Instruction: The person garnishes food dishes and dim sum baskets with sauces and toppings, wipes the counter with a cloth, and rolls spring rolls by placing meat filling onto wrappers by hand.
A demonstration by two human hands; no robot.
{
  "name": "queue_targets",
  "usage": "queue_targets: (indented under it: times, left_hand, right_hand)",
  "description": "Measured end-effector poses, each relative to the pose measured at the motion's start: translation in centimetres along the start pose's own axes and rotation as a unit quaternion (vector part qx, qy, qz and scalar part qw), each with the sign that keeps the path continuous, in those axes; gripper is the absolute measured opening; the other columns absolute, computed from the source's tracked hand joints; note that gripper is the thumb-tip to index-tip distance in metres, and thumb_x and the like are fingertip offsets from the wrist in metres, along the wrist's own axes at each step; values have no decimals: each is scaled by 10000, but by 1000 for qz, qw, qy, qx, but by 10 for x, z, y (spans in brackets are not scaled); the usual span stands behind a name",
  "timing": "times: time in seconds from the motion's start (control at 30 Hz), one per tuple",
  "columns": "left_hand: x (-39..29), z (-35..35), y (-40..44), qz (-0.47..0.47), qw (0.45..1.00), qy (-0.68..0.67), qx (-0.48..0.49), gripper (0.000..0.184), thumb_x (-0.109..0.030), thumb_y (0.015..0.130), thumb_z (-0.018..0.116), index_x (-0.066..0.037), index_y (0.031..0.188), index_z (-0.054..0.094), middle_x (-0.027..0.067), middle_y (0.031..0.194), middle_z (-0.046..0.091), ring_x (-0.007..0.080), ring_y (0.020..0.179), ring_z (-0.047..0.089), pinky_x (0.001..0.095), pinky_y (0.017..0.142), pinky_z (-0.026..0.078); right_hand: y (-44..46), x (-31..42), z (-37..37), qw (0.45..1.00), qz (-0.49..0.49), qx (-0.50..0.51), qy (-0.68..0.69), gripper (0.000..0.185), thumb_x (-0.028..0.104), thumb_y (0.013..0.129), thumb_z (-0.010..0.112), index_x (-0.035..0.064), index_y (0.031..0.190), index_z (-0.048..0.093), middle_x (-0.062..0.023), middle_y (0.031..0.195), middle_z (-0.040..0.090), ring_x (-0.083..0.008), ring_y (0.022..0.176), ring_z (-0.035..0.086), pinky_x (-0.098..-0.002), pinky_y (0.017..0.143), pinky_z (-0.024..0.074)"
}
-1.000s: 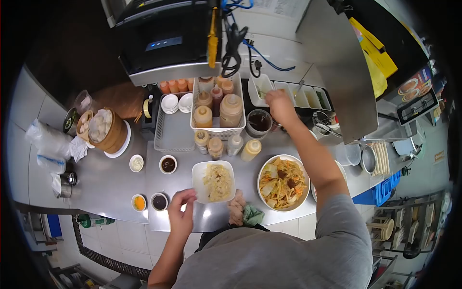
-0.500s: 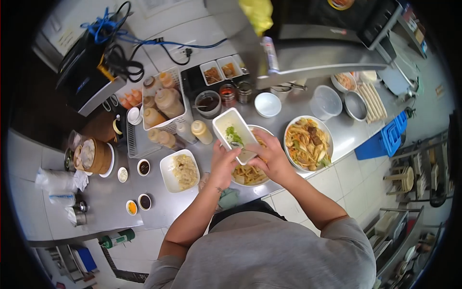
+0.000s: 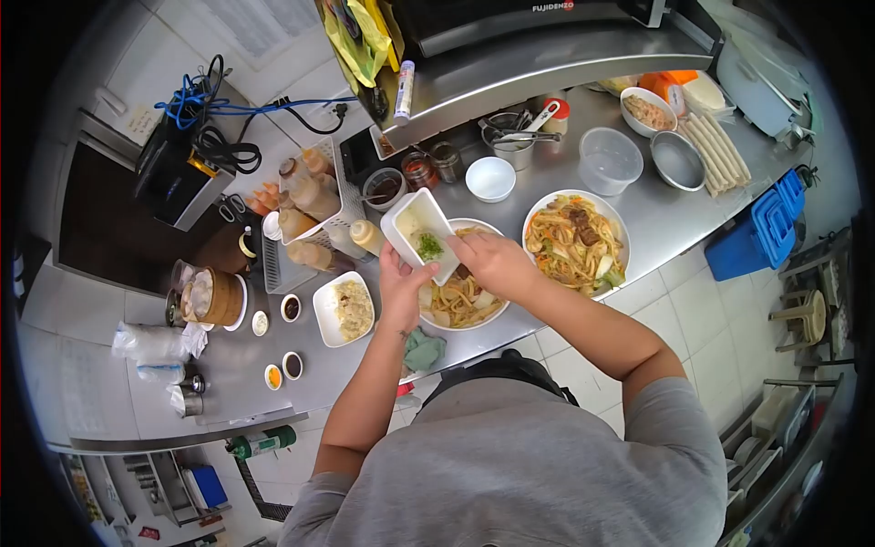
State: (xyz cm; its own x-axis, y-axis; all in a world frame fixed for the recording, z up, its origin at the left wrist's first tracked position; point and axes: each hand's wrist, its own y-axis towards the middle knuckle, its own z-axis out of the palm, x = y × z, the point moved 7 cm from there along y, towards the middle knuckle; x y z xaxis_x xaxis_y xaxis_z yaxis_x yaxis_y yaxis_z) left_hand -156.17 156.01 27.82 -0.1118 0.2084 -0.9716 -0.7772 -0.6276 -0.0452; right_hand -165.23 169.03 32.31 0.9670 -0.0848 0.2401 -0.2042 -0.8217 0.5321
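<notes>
White tub [image 3: 396, 223] of chopped greens [image 3: 428, 245] is clasped over a noodle bowl [image 3: 489, 318] by the left hand [image 3: 403, 287]; at the right hand [image 3: 497, 263], grip closure cannot be told.

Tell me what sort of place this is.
Most likely a restaurant or other commercial kitchen: there's a steel counter, clustered squeeze bottles and a bamboo steamer.

The left hand [image 3: 406, 290] holds a white tub [image 3: 438, 217] of greens [image 3: 428, 245] above a noodle bowl [image 3: 467, 325]; the right hand [image 3: 497, 263] is at the tub's edge.
</notes>
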Motion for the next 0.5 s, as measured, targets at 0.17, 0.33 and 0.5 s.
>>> queue_targets:
  times: [0.17, 0.33, 0.5]
  left_hand:
    - [4, -2, 2, -9, 998, -43, -48, 848, 46, 707, 723, -16, 1389, 223, 134, 1371, 385, 259, 1238, 434, 373, 1024, 398]
    - [13, -7, 0, -7, 997, -33, -69, 851, 57, 699, 726, -24, 1386, 229, 130, 1366, 391, 258, 1237, 437, 376, 1026, 395]
    - [18, -27, -3, 13, 995, -44, -90, 848, 69, 679, 723, -39, 1374, 249, 118, 1343, 420, 247, 1228, 448, 381, 1027, 395]
  right_hand:
    - [-11, -6, 18, 989, 134, 15, 68, 307, 62, 776, 580, 0, 1075, 607, -156, 808, 649, -317, 725, 656, -384, 667, 532]
    - [-29, -36, 63, 771, 422, 25, 476, 185, 109, 896, 552, -15, 995, 649, -58, 623, 564, -164, 500, 523, -282, 448, 390]
    - [-38, -32, 60, 569, 515, 71, 637, 186, 109, 934, 530, -23, 997, 645, 9, 606, 504, -62, 466, 383, -202, 407, 267]
